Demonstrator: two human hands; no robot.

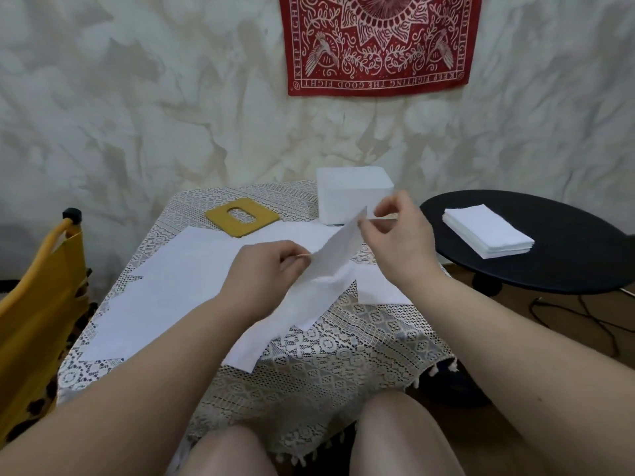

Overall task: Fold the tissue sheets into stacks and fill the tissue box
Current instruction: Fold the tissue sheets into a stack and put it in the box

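Both the left hand [271,266] and right hand [395,231] pinch corners of a thin white tissue sheet [330,262] held above the lace-covered bench [343,355], and it looks super floppy and tearable, so edge-corner pinches seem safest.

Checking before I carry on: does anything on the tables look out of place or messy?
The loose tissue sheets lie overlapping at odd angles across the lace tablecloth. The yellow lid lies off the white tissue box. The folded stack looks tidy.
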